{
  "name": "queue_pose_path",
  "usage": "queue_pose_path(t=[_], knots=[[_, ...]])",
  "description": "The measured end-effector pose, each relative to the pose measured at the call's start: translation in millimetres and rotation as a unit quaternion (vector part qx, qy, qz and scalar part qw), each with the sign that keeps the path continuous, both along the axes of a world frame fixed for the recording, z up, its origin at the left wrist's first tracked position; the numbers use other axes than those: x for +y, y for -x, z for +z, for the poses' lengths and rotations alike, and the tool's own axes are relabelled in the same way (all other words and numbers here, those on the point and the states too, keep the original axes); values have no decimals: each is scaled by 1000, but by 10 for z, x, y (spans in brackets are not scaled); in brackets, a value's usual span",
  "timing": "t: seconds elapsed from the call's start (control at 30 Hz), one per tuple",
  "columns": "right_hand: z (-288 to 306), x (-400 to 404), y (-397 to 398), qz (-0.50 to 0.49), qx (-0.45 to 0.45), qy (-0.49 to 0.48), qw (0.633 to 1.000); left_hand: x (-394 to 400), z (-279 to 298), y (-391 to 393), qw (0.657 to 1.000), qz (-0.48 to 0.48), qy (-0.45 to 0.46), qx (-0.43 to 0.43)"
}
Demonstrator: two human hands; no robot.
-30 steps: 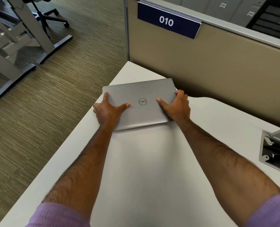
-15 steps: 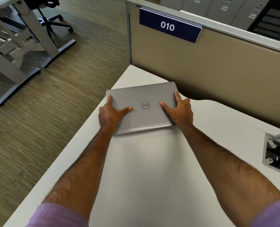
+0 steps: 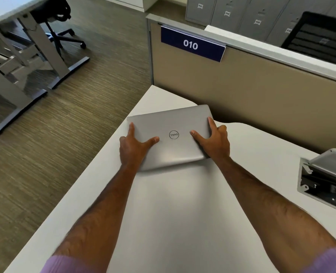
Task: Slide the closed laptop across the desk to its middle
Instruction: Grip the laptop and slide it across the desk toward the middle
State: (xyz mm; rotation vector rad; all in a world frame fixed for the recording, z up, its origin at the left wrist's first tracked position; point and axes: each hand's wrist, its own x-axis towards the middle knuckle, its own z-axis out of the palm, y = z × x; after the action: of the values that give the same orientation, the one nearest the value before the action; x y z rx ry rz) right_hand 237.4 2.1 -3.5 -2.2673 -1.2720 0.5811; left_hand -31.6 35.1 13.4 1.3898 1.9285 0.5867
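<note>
an office floor, seen from above a white desk (image 3: 183,223). at far left, the grey legs of another desk (image 3: 25,62) stand on striped brown carpet (image 3: 55,144), with a black chair (image 3: 55,18) on castors behind them, well apart from the work.

the left hand (image 3: 133,148) clasps the near left corner of a closed silver laptop (image 3: 175,119), thumb spread flat on the lid toward the round logo, forefinger stretched along the left edge; the other fingers are hidden under or behind the edge. the laptop lies flat at the desk's far left end, its left side just beside the desk's edge and its far right corner close under a tan partition (image 3: 261,99). the right hand (image 3: 214,142) grips the near right corner in mirror fashion, thumb on the lid, forefinger along the right edge, remaining fingers curled off the side. both forearms reach out from lilac sleeves (image 3: 70,265) at the bottom of the frame.

the partition walls off the desk's far side and carries a dark blue sign (image 3: 192,44) reading 010. beyond it stand grey numbered lockers (image 3: 232,12) and a black screen-like object (image 3: 318,36). at far right, an open grey cable box (image 3: 324,178) is set into the desktop, its lid raised, well apart from the laptop. the white surface between laptop and box lies bare.
</note>
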Motion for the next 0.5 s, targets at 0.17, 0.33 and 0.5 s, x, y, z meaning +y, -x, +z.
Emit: queue_pose_path(t=[0.17, 0.33, 0.5], knots=[[50, -228, 50, -4, 2, -5, 1000, -184, 82, 22, 1000, 2, 3, 0], [73, -423, 80, -6, -4, -11, 1000, -364, 109, 34, 1000, -1, 2, 7], [80, -632, 87, -10, -4, -9, 1000, -559, 116, 40, 1000, -4, 6, 7]])
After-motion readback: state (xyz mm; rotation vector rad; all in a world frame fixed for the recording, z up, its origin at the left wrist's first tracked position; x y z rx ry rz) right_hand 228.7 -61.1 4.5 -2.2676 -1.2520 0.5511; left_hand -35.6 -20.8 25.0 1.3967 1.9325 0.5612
